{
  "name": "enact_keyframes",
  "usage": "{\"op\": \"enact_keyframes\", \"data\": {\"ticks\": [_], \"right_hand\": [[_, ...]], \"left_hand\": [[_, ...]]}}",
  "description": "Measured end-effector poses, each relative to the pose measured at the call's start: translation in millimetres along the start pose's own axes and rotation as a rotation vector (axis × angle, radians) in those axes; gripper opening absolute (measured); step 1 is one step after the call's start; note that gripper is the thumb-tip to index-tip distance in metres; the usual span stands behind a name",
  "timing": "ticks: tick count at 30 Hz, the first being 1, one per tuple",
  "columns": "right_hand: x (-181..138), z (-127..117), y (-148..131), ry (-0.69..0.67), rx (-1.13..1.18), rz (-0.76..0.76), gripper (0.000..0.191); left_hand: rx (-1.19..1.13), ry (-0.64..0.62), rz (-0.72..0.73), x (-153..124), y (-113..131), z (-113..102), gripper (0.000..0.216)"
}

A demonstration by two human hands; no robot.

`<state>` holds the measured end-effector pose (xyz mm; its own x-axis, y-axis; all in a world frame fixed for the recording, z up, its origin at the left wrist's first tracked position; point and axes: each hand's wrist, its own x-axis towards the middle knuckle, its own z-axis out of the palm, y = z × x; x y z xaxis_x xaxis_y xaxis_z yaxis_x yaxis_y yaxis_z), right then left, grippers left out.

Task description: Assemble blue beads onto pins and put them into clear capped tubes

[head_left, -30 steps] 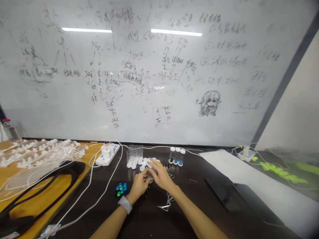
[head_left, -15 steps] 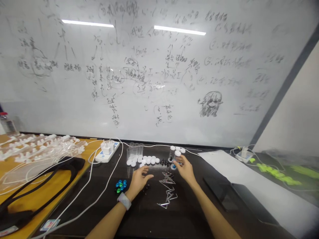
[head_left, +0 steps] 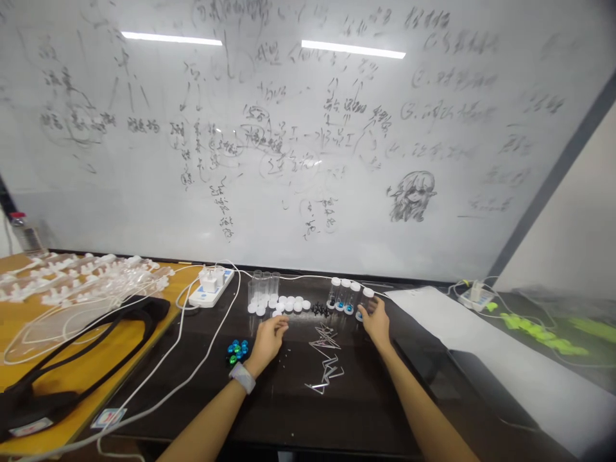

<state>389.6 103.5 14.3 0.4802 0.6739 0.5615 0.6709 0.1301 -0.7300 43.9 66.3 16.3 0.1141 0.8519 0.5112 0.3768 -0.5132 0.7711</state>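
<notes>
Head view: at the far left a red-capped bottle (head_left: 27, 237) stands behind bagged white plastic fittings (head_left: 62, 276), which spread over a yellow wooden tabletop (head_left: 181, 278); a thick black strap (head_left: 154, 311) lies nearer. Right of these, a white power strip (head_left: 205, 296) sits on the dark tabletop (head_left: 298, 417). Shiny blue and green balls (head_left: 237, 350) cluster just left of the left hand (head_left: 267, 340), beyond the watch strap (head_left: 243, 377) on its wrist. That hand's fingers are loosely bent, thumb near the fingertips, by the nearest of the round white caps (head_left: 291, 303); I cannot tell whether it has hold of anything small. Clear tubes (head_left: 264, 285) stand upright at the far side, left of most of the caps. Small black parts (head_left: 320, 310) lie right of the caps, with L-shaped metal rods (head_left: 315, 387) strewn nearer. Farther right, three tubes with white lids (head_left: 343, 296) stand in a row. Just right of them, the right hand (head_left: 378, 324) has its thumb and fingers closed around an upright lidded tube (head_left: 368, 292), a blue ball low inside. Beyond lie two dark slabs (head_left: 428, 366), white sheeting (head_left: 481, 340) and yellow-green pieces (head_left: 543, 337).
</notes>
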Motion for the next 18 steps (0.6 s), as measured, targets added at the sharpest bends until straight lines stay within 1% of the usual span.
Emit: {"op": "enact_keyframes", "data": {"ticks": [1,2,3,4,5,6,7,8,9,10,12,13,15,18], "right_hand": [[-6.1,-3.7,-12.0,0.093,-0.042,-0.024,0.061],[-15.3,-8.2,-26.1,0.149,-0.06,-0.075,0.061],[-27.6,-13.3,-42.0,0.138,-0.043,-0.136,0.057],[-42.7,-18.7,-58.8,0.034,0.006,-0.193,0.049],[-60.1,-24.0,-75.7,-0.159,0.074,-0.245,0.04],[-78.9,-28.9,-91.9,-0.435,0.143,-0.312,0.033],[-98.1,-32.8,-106.5,-0.7,0.198,-0.385,0.031],[-116.6,-35.7,-119.0,-0.91,0.228,-0.462,0.033],[-133.4,-37.1,-128.9,-1.043,0.236,-0.532,0.04],[-147.6,-37.2,-136.1,-1.129,0.231,-0.579,0.047],[-166.8,-33.7,-143.5,-1.216,0.208,-0.623,0.053],[-171.8,-30.7,-144.6,-1.244,0.207,-0.644,0.052],[-174.1,-24.3,-144.5,-1.276,0.216,-0.685,0.044],[-167.7,-17.8,-143.9,-1.279,0.235,-0.724,0.03]], "left_hand": [[0.002,-0.001,0.0,0.1,0.0,0.0,0.015],[0.001,0.0,0.003,0.3,-0.1,-0.1,0.015],[-0.003,0.005,0.006,0.6,-0.2,-0.3,0.015],[-0.007,0.013,0.009,1.0,-0.3,-0.6,0.015],[-0.008,0.019,0.012,1.4,-0.2,-1.2,0.014],[-0.007,0.019,0.018,1.9,0.1,-1.9,0.014],[-0.003,0.026,0.023,2.4,0.6,-2.7,0.013],[0.002,0.032,0.026,2.8,1.2,-3.6,0.013],[0.006,0.034,0.031,3.1,2.0,-4.6,0.012],[0.012,0.037,0.036,3.4,2.7,-5.5,0.012],[0.025,0.044,0.046,3.5,3.9,-7.1,0.011],[0.032,0.05,0.051,3.4,4.3,-7.8,0.011],[0.046,0.058,0.054,3.2,4.7,-8.9,0.012],[0.064,0.06,0.048,3.7,6.2,-11.3,0.012]]}}
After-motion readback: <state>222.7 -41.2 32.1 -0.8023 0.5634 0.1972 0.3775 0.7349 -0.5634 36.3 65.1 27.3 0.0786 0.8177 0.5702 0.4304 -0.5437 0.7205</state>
